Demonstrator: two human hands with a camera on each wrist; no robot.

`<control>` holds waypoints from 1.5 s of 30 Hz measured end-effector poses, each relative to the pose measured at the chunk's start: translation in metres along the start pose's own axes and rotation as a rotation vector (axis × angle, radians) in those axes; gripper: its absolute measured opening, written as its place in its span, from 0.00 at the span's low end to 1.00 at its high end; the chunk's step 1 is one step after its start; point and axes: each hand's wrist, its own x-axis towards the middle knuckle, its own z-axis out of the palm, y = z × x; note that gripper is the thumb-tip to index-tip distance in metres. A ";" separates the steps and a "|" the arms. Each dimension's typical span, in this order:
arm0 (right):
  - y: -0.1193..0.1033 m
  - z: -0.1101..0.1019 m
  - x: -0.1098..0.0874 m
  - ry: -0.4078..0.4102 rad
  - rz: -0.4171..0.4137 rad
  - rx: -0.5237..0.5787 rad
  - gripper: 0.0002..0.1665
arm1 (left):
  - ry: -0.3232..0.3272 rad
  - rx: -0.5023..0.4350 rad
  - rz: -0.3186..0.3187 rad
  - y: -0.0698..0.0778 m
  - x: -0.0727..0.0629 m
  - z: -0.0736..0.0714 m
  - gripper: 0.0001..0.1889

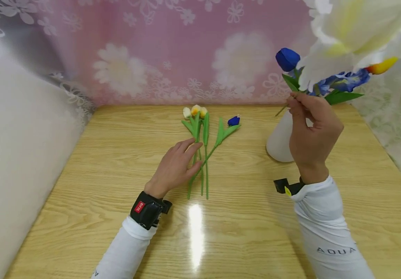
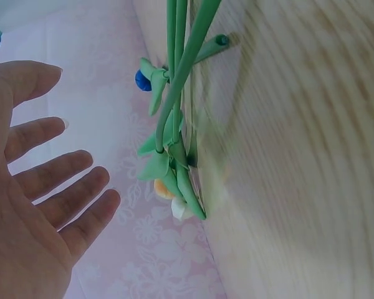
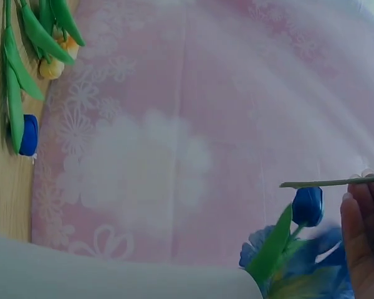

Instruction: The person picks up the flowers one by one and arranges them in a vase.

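Note:
My right hand (image 1: 313, 128) pinches the thin green stem (image 3: 318, 183) of a large white flower (image 1: 360, 35), whose ruffled petals loom close to the head camera. That hand is raised in front of a white vase (image 1: 278, 141). A blue tulip (image 1: 287, 59), a blue ruffled flower (image 1: 350, 81) and green leaves rise from the vase, partly hidden by the white petals. With fingers spread and nothing held, my left hand (image 1: 176, 166) is over the stems of artificial tulips on the table. Among them are a white tulip (image 1: 186, 112), yellow ones (image 1: 196, 110) and a blue one (image 1: 233, 121).
The wooden table (image 1: 92, 193) ends at a pink floral curtain (image 1: 172, 58) behind. A white wall (image 1: 19, 135) borders it on the left. At the upper right, a yellow-orange bud (image 1: 383, 66) shows beside the blue blooms.

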 end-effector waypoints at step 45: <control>0.055 -0.058 0.027 -0.004 0.312 -0.466 0.14 | -0.036 0.008 0.013 0.008 0.009 0.010 0.25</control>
